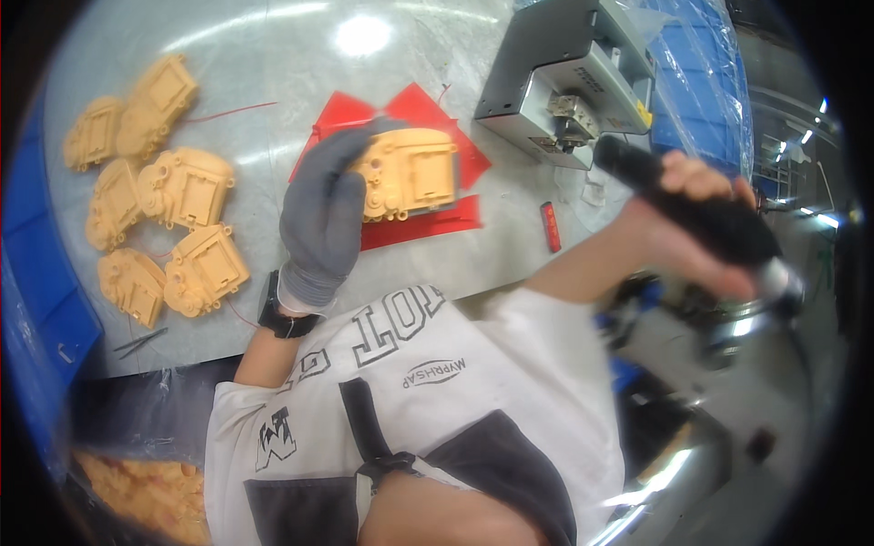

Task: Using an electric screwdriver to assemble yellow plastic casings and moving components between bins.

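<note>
My left hand [320, 214], in a grey glove, grips a yellow-orange plastic housing [414, 173] by its left side. The housing sits over red sheets [421, 227] on the metal table; I cannot tell whether it touches them. My bare right hand [696, 214] is out at the right, away from the housing, its fingers wrapped round a black electric screwdriver [728, 223] with a shiny metal end. That hand and tool are partly blurred. Several similar housings [187, 187] lie in a group at the left of the table, some with thin red wires.
A grey screw-feeder-like machine [569, 86] stands at the back right. A small red cylinder [551, 227] lies right of the sheets. Dark tweezers [141, 341] rest near the left front edge. Blue bins [696, 86] flank the table. A container of yellow-orange parts [146, 496] sits lower left.
</note>
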